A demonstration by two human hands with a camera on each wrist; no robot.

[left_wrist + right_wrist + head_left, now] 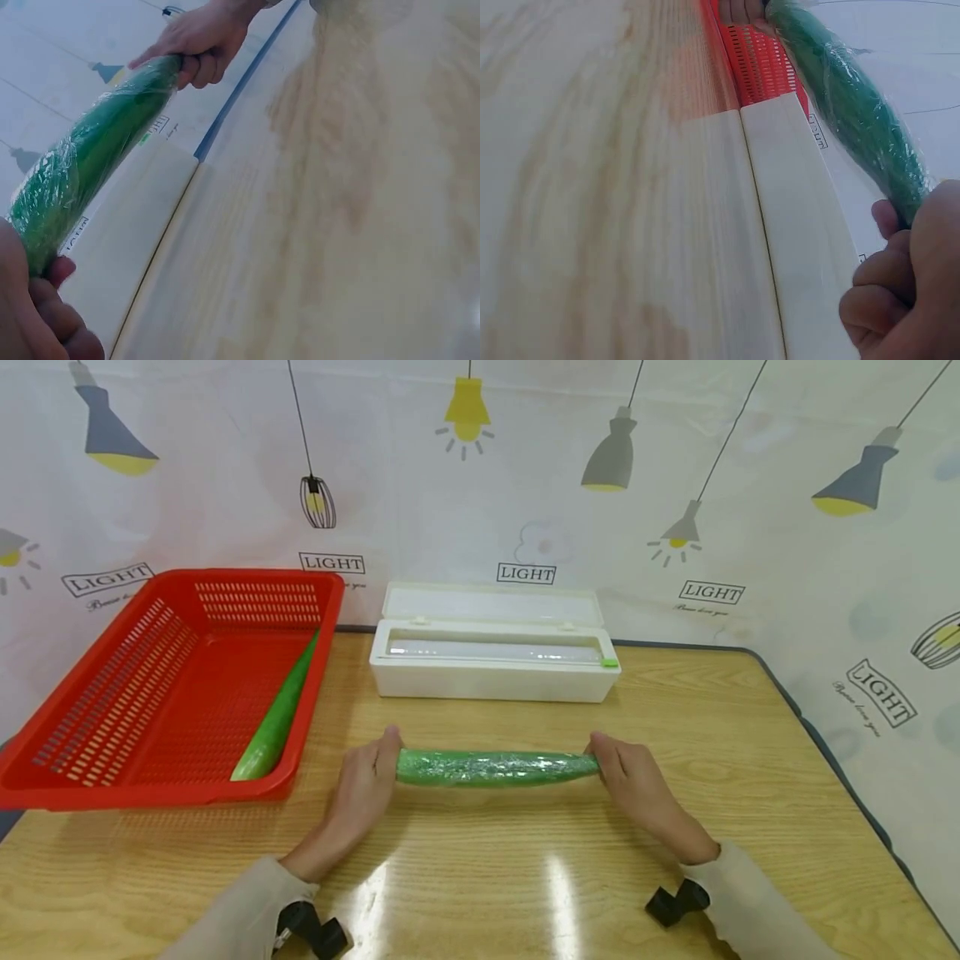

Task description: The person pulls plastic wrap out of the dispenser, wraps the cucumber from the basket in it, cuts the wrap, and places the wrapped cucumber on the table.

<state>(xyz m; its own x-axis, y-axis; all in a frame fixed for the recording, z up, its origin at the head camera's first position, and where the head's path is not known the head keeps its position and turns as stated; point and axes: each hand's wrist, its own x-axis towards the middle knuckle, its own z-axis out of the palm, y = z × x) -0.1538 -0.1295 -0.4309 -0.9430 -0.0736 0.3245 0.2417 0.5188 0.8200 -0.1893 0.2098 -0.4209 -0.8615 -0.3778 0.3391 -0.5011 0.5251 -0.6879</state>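
Holding the film-wrapped cucumber level by its two ends, raised above the table.
Left hand: fingers curled, gripping the left end; right hand: fingers likewise curled, pinching the narrower right end. Behind the cucumber, a white box with lid up, roll visible inside. Red basket at left; second cucumber inside, lying along its right wall.

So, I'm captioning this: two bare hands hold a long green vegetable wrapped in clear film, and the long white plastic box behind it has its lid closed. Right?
The white lid isn't closed: the head view shows it tipped back, leaving the long white plastic box open. The rest stands.
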